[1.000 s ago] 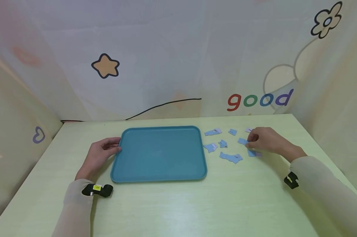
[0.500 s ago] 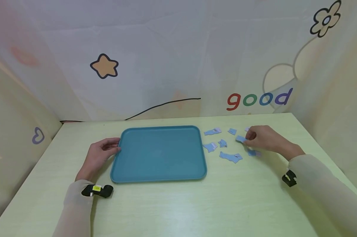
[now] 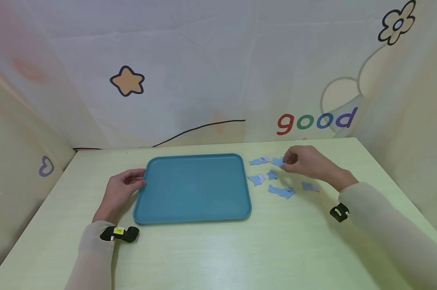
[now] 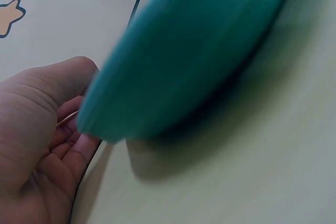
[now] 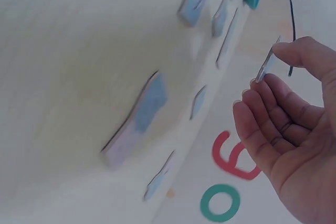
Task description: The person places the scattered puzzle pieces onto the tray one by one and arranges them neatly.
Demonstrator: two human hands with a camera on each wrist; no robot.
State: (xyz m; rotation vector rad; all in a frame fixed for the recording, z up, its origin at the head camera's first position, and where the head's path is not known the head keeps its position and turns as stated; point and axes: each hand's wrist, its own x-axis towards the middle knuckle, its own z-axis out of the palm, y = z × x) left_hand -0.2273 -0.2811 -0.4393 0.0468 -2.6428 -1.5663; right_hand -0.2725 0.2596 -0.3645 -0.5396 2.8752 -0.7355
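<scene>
My right hand (image 3: pixel 311 163) pinches a flat blue puzzle piece (image 3: pixel 277 162) between thumb and fingers, raised above the table's back right part. In the right wrist view the held puzzle piece (image 5: pixel 268 61) shows nearly edge-on, off the tabletop. Thumb and fingers of my left hand (image 3: pixel 119 191) grip the left rim of a teal tray (image 3: pixel 193 189). The left wrist view shows the tray's corner (image 4: pixel 157 72) close up against that hand. Beside the tray lie other puzzle pieces, among them a long wavy one (image 3: pixel 281 191) and a small one (image 3: pixel 272 175).
Blue and lilac pieces lie right of the tray: one at the back (image 3: pixel 259 161), one almost touching the rim (image 3: pixel 256 179), one farther right (image 3: pixel 310 186). A printed cloth wall (image 3: pixel 189 88) rises behind the table (image 3: pixel 211 253).
My right hand has lifted the puzzle piece off the table and carried it left and a little back, toward the tray. My left hand stays at the tray's left rim.
</scene>
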